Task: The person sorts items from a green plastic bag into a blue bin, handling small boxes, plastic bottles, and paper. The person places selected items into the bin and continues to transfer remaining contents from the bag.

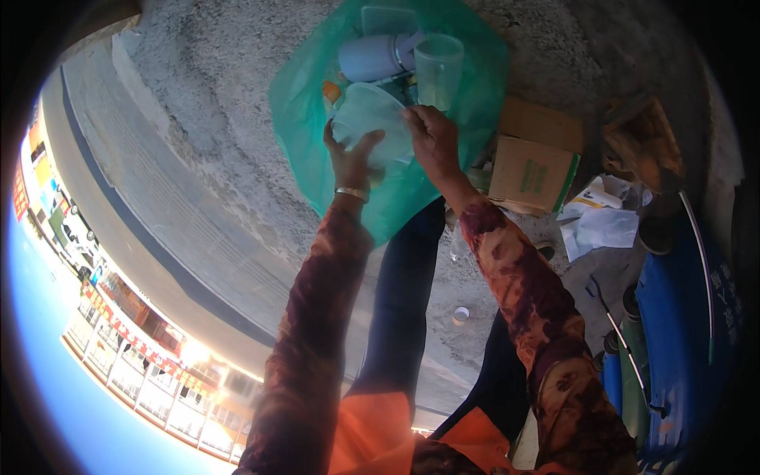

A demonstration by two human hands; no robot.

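Observation:
Both of my hands hold a translucent plastic container (371, 116) over a green plastic bag (297, 130). My left hand (353, 154) grips its near left side, and my right hand (432, 136) pinches its right edge. Just beyond, in the open bag, lie a lilac bottle (369, 58), a clear plastic cup (439, 65) and, at the far end, a clear rectangular container (389, 19). A small orange item (331, 91) shows left of the container in my hands. Some of the bag's contents are hidden beneath it.
Right of the bag stands a cardboard box (528, 172), with white paper scraps (605, 225) and a brown dustpan-like item (644, 142) farther right. A tape roll (461, 315) lies on the concrete between my legs. Blue bins (683, 332) and a thin pole (623, 341) are at the right edge.

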